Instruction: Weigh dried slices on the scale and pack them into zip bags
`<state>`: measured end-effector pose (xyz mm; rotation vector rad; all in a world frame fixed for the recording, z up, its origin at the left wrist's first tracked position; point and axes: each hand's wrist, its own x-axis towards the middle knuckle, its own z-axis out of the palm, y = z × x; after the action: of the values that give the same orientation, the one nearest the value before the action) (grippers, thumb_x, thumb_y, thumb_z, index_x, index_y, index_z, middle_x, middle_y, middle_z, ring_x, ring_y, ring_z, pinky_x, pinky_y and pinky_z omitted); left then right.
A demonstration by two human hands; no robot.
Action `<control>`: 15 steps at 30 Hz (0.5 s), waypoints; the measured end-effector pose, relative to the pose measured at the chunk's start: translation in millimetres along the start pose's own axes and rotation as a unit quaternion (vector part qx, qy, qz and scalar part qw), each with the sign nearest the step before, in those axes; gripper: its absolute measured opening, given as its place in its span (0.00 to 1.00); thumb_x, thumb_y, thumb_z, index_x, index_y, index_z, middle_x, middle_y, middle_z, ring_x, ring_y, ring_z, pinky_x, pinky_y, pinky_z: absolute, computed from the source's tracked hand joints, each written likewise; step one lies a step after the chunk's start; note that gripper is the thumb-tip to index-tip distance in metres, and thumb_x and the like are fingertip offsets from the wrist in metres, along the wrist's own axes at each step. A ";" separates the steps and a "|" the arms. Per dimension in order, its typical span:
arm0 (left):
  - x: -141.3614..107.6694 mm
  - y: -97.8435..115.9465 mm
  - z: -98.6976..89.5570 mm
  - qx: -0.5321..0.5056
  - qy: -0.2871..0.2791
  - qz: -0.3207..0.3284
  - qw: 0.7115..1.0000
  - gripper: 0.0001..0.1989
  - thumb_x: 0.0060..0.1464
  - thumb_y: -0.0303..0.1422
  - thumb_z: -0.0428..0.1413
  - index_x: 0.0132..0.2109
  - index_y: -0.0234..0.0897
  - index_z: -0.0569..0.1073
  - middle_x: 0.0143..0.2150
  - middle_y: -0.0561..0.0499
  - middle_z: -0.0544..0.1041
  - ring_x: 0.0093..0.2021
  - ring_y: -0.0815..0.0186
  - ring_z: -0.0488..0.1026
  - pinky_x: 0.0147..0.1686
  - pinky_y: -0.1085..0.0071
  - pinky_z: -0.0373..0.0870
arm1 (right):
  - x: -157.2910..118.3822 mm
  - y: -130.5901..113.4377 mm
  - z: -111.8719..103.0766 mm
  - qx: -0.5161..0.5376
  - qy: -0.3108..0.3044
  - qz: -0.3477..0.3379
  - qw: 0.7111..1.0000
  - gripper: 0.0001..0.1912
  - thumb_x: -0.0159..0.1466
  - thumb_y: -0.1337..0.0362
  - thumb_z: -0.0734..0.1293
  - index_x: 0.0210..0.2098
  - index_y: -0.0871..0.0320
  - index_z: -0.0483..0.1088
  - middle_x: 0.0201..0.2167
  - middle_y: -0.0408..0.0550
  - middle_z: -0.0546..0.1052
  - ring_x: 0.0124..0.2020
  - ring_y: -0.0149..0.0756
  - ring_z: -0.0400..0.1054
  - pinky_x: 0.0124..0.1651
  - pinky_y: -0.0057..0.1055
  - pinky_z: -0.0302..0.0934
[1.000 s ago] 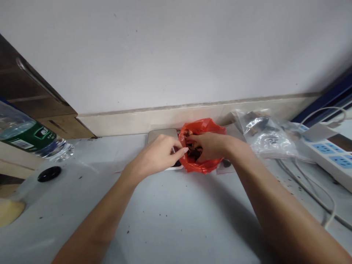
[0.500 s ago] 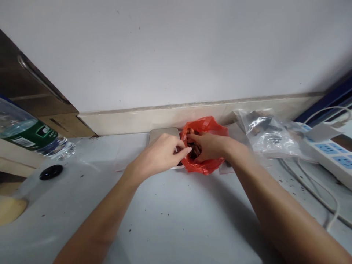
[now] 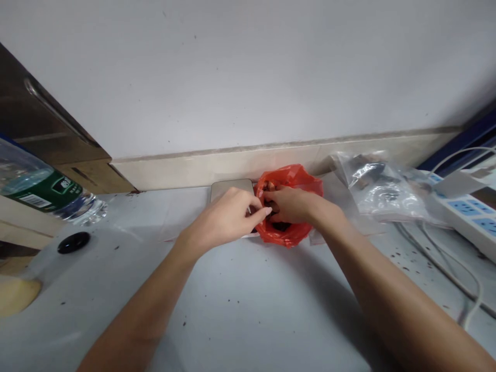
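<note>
A red plastic bag (image 3: 289, 235) stands open near the wall, with small brown pieces (image 3: 270, 186) inside. My left hand (image 3: 232, 216) pinches the bag's left rim between thumb and fingers. Inside the bag's mouth is my right hand (image 3: 289, 205), its fingers bent down among the brown pieces; the fingertips are partly hidden, so a hold on any piece cannot be made out. Behind my left hand lies a flat beige-topped device (image 3: 231, 186), partly covered by the hand.
A water bottle (image 3: 50, 188) and a black oval object (image 3: 73, 242) are at the left. On the right are a clear bag of dark items (image 3: 387, 188), a white power strip (image 3: 470, 217) and grey cables (image 3: 445, 274). Dark crumbs dot the table (image 3: 240, 330).
My right hand has shifted slightly left and up within the red bag. My left hand has stayed at the rim.
</note>
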<state>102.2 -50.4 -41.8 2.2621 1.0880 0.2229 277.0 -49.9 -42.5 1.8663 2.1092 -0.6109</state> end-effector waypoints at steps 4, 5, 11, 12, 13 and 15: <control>-0.4 0.4 -0.7 0.003 0.001 -0.004 1.000 0.22 0.65 0.39 0.52 0.25 0.38 0.57 0.23 0.56 0.57 0.23 0.70 0.50 0.22 0.69 0.47 | -0.5 8.3 -1.6 -0.010 0.003 -0.010 1.000 0.18 0.70 0.70 0.65 0.57 0.52 0.76 0.54 0.51 0.82 0.48 0.47 0.77 0.36 0.33 0.63; -0.4 0.3 -1.1 0.005 0.002 -0.005 1.000 0.22 0.65 0.39 0.52 0.25 0.38 0.56 0.23 0.56 0.57 0.23 0.70 0.50 0.22 0.69 0.47 | -1.4 10.5 -2.4 -0.011 0.004 -0.011 1.000 0.19 0.70 0.71 0.65 0.58 0.53 0.76 0.54 0.50 0.82 0.48 0.46 0.77 0.37 0.32 0.62; 0.3 -0.8 -1.5 0.013 0.000 -0.004 1.000 0.21 0.65 0.39 0.52 0.25 0.38 0.56 0.23 0.56 0.56 0.23 0.70 0.50 0.22 0.68 0.47 | -4.8 12.5 -4.6 -0.008 0.004 -0.014 1.000 0.23 0.71 0.70 0.64 0.64 0.53 0.73 0.54 0.51 0.82 0.46 0.43 0.77 0.36 0.31 0.62; 0.2 -0.8 -1.3 0.015 -0.001 -0.004 1.000 0.21 0.65 0.39 0.52 0.25 0.38 0.57 0.23 0.56 0.56 0.23 0.70 0.50 0.22 0.68 0.47 | -4.3 11.7 -4.1 -0.008 0.002 -0.010 1.000 0.23 0.70 0.69 0.65 0.64 0.52 0.73 0.53 0.51 0.82 0.45 0.43 0.78 0.35 0.31 0.62; 0.0 -0.8 -1.2 0.015 -0.001 -0.004 1.000 0.21 0.65 0.39 0.52 0.25 0.38 0.58 0.23 0.56 0.57 0.23 0.70 0.50 0.22 0.68 0.47 | -3.7 11.1 -3.5 -0.009 0.000 -0.006 1.000 0.23 0.70 0.69 0.66 0.63 0.52 0.74 0.53 0.51 0.82 0.44 0.43 0.78 0.34 0.31 0.62; -0.6 -0.5 -1.2 0.014 -0.002 -0.007 1.000 0.21 0.65 0.39 0.52 0.25 0.38 0.58 0.23 0.56 0.57 0.23 0.70 0.50 0.22 0.68 0.47 | -2.5 11.3 -2.3 -0.011 0.004 -0.005 1.000 0.20 0.70 0.68 0.65 0.60 0.52 0.77 0.51 0.50 0.83 0.42 0.42 0.78 0.33 0.31 0.63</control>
<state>101.1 -50.0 -41.2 2.2780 1.1109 0.1985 288.7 -50.1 -40.9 1.8500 2.1237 -0.5818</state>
